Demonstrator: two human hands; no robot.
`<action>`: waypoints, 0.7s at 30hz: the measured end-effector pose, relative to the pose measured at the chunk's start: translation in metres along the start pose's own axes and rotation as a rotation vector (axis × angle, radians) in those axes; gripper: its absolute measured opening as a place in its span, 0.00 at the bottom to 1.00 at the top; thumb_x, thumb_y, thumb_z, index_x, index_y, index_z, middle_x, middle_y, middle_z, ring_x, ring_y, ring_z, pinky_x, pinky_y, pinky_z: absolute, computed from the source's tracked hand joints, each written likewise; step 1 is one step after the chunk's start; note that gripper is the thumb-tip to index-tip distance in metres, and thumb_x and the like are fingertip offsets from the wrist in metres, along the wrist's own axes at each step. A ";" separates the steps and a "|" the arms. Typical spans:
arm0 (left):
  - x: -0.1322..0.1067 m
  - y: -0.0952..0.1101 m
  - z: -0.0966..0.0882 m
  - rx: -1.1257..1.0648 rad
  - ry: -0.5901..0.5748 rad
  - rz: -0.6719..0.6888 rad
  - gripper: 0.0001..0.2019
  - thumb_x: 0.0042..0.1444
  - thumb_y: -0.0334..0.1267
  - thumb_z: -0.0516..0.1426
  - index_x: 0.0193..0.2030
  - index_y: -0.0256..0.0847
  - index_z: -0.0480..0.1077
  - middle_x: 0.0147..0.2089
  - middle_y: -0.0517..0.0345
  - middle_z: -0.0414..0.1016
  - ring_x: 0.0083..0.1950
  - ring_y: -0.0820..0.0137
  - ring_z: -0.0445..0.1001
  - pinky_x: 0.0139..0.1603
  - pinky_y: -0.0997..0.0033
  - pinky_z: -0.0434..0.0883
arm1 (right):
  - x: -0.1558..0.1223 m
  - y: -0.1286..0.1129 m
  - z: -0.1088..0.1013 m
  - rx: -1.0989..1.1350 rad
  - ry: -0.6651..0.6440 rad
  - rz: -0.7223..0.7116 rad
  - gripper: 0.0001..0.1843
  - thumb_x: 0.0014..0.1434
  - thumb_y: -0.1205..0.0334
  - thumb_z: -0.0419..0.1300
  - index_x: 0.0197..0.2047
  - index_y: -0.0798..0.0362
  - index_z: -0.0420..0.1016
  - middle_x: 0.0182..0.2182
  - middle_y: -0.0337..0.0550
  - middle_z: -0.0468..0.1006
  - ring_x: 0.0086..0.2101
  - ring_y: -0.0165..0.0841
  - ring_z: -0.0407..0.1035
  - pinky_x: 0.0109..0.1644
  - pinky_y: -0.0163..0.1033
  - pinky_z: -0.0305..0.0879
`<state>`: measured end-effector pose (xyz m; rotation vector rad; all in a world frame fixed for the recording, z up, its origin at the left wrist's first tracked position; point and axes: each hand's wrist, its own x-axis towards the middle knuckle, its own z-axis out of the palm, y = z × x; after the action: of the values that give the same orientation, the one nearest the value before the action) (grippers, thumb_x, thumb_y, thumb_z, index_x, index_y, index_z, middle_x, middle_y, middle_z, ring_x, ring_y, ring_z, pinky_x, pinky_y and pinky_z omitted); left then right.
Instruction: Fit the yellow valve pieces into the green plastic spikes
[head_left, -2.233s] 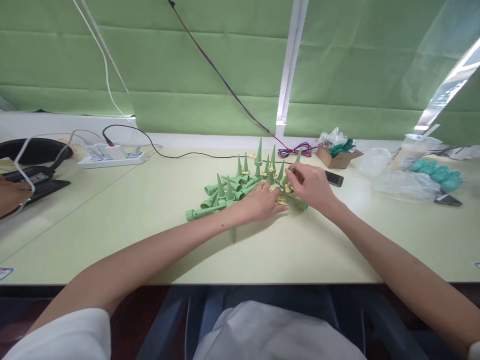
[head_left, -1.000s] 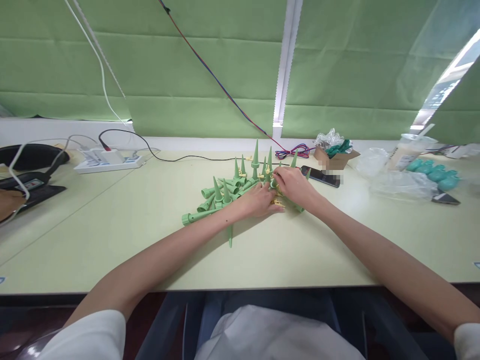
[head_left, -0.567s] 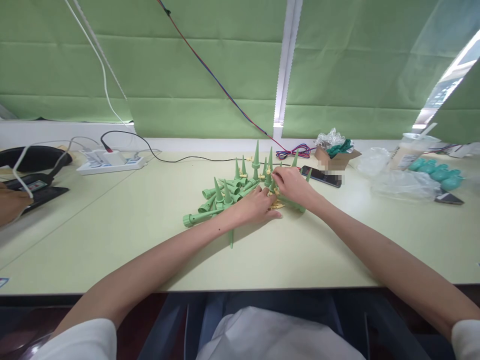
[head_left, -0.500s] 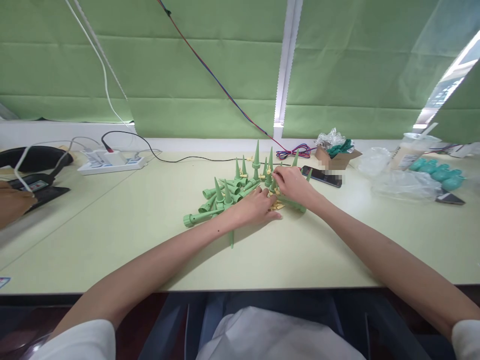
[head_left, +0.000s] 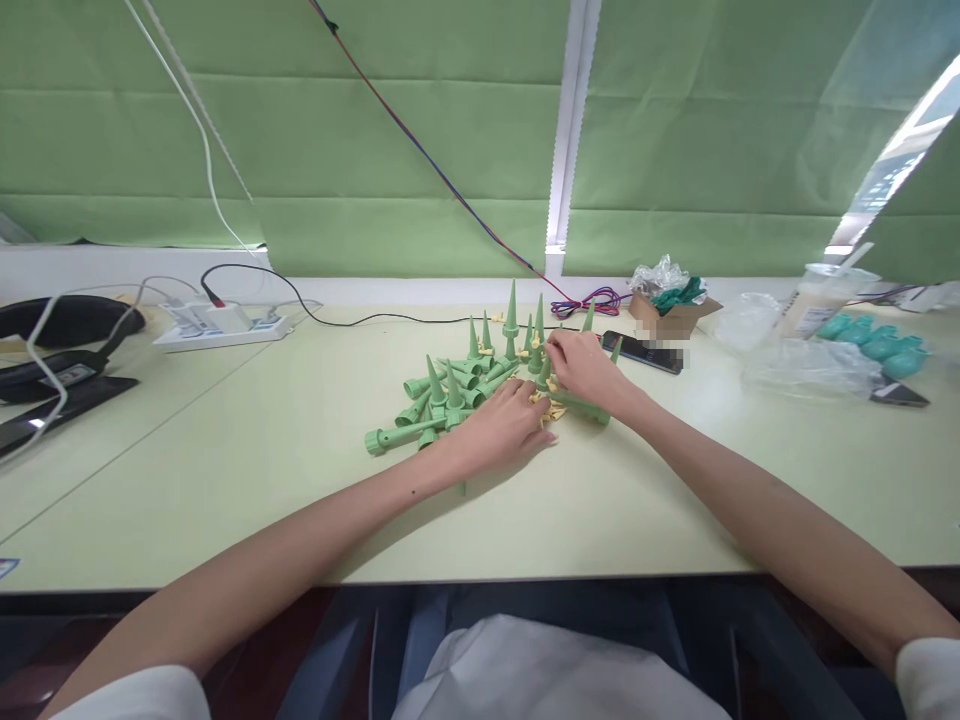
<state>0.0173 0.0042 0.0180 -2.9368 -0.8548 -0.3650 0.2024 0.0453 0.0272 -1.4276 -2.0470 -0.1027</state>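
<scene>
Green spikes (head_left: 511,320) are standing and lying in a pile on the table (head_left: 637,500) before you. Your left hand (head_left: 505,420) is curling beside small yellow pieces (head_left: 556,411) — I can't tell its grip. Your right hand (head_left: 585,367) is bunching up by the spikes — I can't tell what it's holding.

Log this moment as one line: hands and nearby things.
left hand: at yellow pieces | right hand: at green spikes, grip unclear | phone: beyond right hand | box: behind phone
</scene>
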 end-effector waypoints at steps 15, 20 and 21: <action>-0.019 0.006 0.010 -0.216 0.107 0.210 0.19 0.70 0.39 0.43 0.36 0.37 0.72 0.39 0.47 0.74 0.43 0.65 0.72 0.45 0.65 0.69 | -0.013 -0.008 0.002 0.030 0.098 -0.057 0.11 0.68 0.66 0.48 0.50 0.56 0.66 0.25 0.42 0.74 0.26 0.36 0.68 0.36 0.37 0.58; -0.019 0.011 0.020 -0.226 0.153 0.299 0.18 0.68 0.38 0.47 0.31 0.38 0.72 0.31 0.50 0.74 0.36 0.67 0.72 0.39 0.67 0.69 | -0.013 -0.023 0.005 -0.043 -0.045 -0.130 0.11 0.68 0.67 0.47 0.46 0.57 0.70 0.33 0.49 0.77 0.32 0.38 0.70 0.36 0.37 0.57; -0.019 0.011 0.022 -0.234 0.181 0.312 0.18 0.68 0.37 0.48 0.30 0.38 0.72 0.29 0.51 0.73 0.35 0.67 0.72 0.38 0.67 0.68 | -0.011 -0.026 0.007 -0.048 -0.074 -0.128 0.12 0.69 0.67 0.47 0.47 0.57 0.71 0.35 0.51 0.77 0.34 0.38 0.71 0.37 0.38 0.58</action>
<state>0.0120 -0.0127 -0.0080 -3.1124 -0.3442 -0.7367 0.1788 0.0289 0.0231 -1.3460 -2.2094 -0.1555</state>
